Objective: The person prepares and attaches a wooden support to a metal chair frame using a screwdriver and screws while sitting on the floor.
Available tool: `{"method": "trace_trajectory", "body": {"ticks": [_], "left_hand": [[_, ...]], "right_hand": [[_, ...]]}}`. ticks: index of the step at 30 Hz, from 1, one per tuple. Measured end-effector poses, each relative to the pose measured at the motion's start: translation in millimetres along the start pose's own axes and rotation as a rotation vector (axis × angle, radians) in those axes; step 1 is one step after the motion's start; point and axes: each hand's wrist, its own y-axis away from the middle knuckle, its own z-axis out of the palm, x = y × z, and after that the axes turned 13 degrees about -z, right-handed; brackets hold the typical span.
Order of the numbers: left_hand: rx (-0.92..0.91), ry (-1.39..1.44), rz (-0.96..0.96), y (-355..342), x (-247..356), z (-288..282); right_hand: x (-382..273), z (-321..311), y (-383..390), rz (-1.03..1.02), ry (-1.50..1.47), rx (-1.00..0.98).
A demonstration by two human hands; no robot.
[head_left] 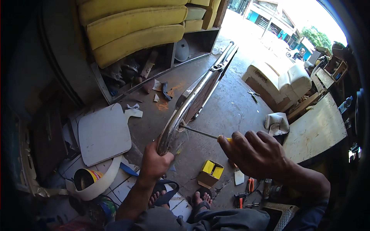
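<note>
Down at the near edge by the sandalled feet (203,199), mind the orange-handled tool (251,185) off to the right, and a little farther, the yellow-topped cardboard box (210,173) on the floor (231,111); no kicking either while shifting stance. Next, on the left: left hand (156,159), fingers clamped round the near end of the long metal frame (198,86), running from there toward the far doorway. Over on the right: right hand (256,152), fingers wrapped tight on a yellow-handled screwdriver (200,132) aimed left at the frame. Can't tell if seated in a screw or just wedged in there, so worth checking first. Then brace hard with the left, line up straight, push in before twisting, and go slow. Easy to skid otherwise, probably toward those left fingers, so maybe grip a bit lower. Farther out, past the frame, just leave alone the scissors (253,95), the worn pale armchair (275,81) on the right and the yellow cushions (135,30) far left.
</note>
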Motion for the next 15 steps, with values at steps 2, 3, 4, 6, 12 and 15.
{"method": "trace_trajectory", "body": {"ticks": [2,3,4,6,12,15], "left_hand": [[-0.009,0.013,0.024,-4.0,-5.3,0.9],[-0.013,0.010,0.027,-4.3,-5.9,0.2],[-0.017,0.006,0.030,-4.6,-6.3,-0.8],[-0.013,0.012,0.040,-4.7,-6.5,-2.3],[-0.018,0.025,0.037,-2.8,-2.2,2.3],[-0.027,0.006,0.037,-4.2,-2.8,1.0]], "right_hand": [[-1.6,1.1,1.1,-0.021,0.087,0.003],[-1.9,1.4,1.2,-0.028,0.130,0.011],[-1.7,2.3,1.1,0.009,0.043,0.025],[2.1,4.5,-0.5,0.078,-0.128,0.060],[11.8,6.6,-6.9,0.298,-0.572,0.062],[15.3,6.2,-7.0,0.432,-0.771,0.027]]}}
